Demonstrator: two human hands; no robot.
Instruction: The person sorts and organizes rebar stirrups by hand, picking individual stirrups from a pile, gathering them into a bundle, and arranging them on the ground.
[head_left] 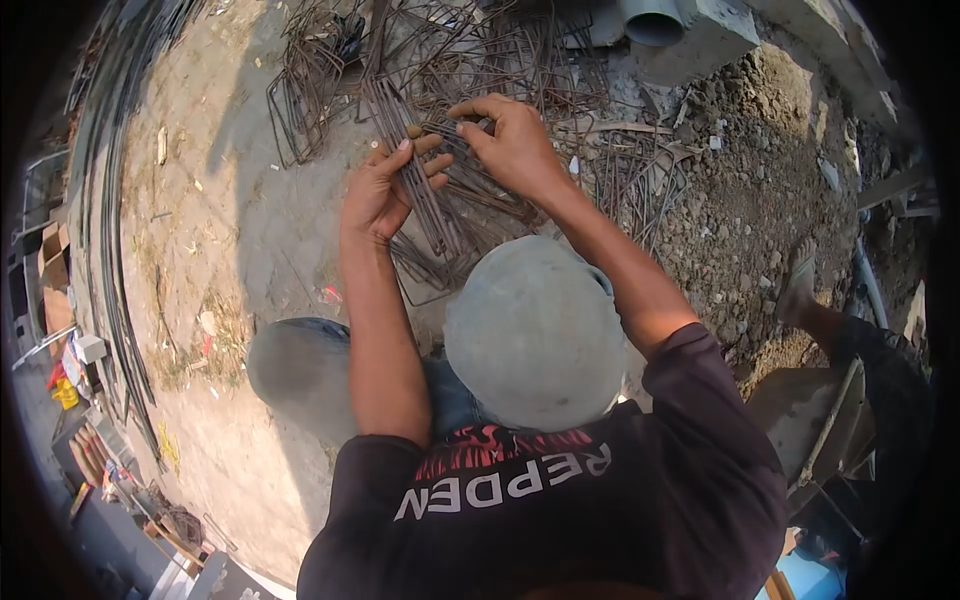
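My left hand (375, 200) is wrapped round a bundle of bent, rusty metal rods (424, 205), with the thumb on the near side and fingertips showing past the far edge. Just to the right, my right hand (510, 145) is held in a pinch, thumb and forefinger close together beside the bundle. What lies between those fingertips is too thin to make out against the rods behind. Under the bundle, more bent rods rest on the ground.
A tangled heap of bent rods (500, 55) lies beyond my hands. Long dark bars (100, 240) run along the left. A grey pipe (653, 22) and concrete block are at the top. Rubble (740, 190) lies right, near another person's bare foot (798, 283). A grey cap (535, 335) fills the centre.
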